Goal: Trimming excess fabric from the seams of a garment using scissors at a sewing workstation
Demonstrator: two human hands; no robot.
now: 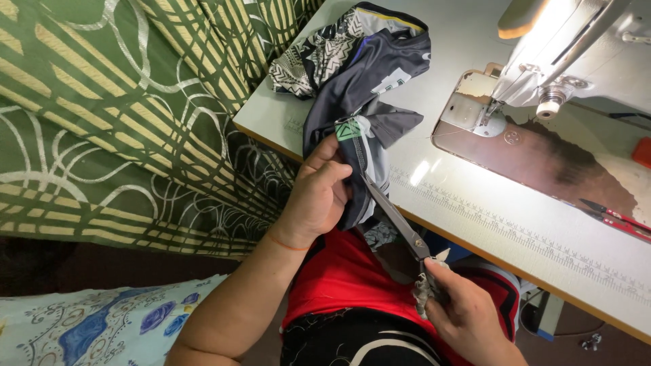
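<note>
Head view: left hand hides scissors tips.

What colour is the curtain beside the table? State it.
Green curtain with cream stripes and pale swirls; head view.

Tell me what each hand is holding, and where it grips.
Left hand pinches the dark garment at its hanging edge. Right hand holds the scissors by their cloth-wrapped handles, blades at the fabric.
</note>
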